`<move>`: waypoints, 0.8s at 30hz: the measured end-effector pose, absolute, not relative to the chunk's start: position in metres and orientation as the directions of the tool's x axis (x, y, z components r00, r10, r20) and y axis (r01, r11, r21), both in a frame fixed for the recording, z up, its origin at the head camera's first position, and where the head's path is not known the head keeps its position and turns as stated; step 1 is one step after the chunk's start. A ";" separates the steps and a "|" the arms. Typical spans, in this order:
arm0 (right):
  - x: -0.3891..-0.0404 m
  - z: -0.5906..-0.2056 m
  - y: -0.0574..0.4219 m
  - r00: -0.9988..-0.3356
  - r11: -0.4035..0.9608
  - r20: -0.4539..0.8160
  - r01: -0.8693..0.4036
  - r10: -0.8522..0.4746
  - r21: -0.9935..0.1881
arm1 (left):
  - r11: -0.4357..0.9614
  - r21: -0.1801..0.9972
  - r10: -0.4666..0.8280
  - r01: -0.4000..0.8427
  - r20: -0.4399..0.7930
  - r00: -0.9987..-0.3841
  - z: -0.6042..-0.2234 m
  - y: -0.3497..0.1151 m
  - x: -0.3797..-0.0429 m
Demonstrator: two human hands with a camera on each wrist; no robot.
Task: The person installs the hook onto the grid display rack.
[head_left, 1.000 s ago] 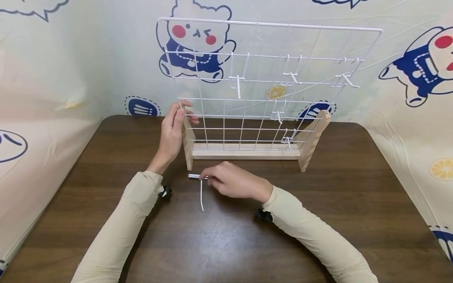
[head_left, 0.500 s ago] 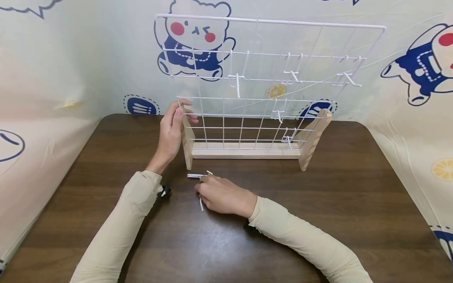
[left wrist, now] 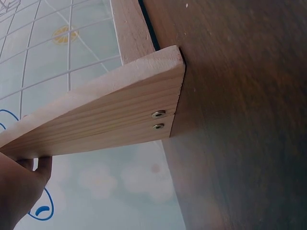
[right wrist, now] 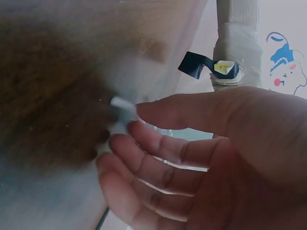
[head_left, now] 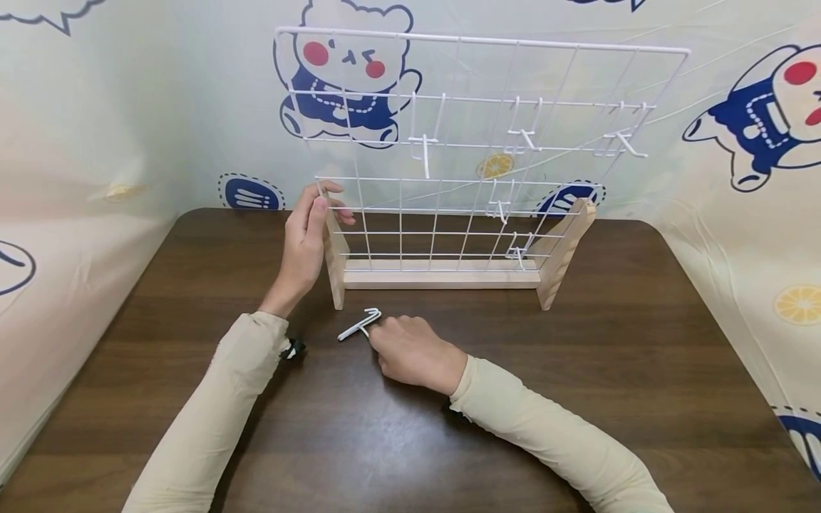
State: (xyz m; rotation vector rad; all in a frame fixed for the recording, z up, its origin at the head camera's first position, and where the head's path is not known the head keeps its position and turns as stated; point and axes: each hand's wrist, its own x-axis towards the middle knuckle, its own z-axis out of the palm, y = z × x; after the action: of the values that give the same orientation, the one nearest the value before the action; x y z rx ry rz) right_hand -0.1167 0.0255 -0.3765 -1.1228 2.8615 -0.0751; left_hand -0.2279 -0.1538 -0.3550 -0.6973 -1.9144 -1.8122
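My left hand grips the left wooden side of a white wire grid rack. In the left wrist view, fingers of the left hand wrap the edge of that wooden side. Just in front of the rack, low over the table, my right hand pinches a white wire hook by its prong. The hook's flat back part sticks out to the left of the fingers. In the right wrist view, thumb and forefinger of the right hand meet on the prong's white tip.
Several white hooks hang on the grid, one of them a long-pronged hook at upper middle. A wooden bar joins the left side to the right wooden side. The rack stands on a dark wooden table before a printed cloth.
The right hand has moved down to the hook's prong and taken hold of it. The hook, earlier flat on the table, is now turned and tilted. The left hand keeps its grip.
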 end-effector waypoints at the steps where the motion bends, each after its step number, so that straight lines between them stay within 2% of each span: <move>1: -0.117 -0.377 0.026 -0.736 0.737 -0.050 -0.673 -0.675 -0.063 | 0.028 0.789 0.078 0.614 0.611 -0.788 -0.353 -0.153 -0.226; 6: -0.118 -0.376 0.027 -0.750 0.754 -0.080 -0.655 -0.657 -0.045 | 0.033 0.786 0.084 0.617 0.613 -0.785 -0.345 -0.151 -0.219; 13: -0.123 -0.369 0.032 -0.763 0.771 -0.110 -0.630 -0.637 -0.091 | 0.041 0.792 0.078 0.609 0.605 -0.792 -0.359 -0.156 -0.230; 24: -0.124 -0.353 0.041 -0.764 0.761 -0.037 -0.636 -0.645 -0.129 | 0.029 0.794 0.086 0.607 0.603 -0.793 -0.359 -0.156 -0.231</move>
State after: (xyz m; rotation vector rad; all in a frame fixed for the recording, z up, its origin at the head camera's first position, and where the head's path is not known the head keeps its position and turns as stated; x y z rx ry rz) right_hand -0.1244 0.0415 -0.3530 -1.0465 2.8731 -0.1669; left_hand -0.2306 -0.1556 -0.3589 -0.7028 -1.9246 -1.8168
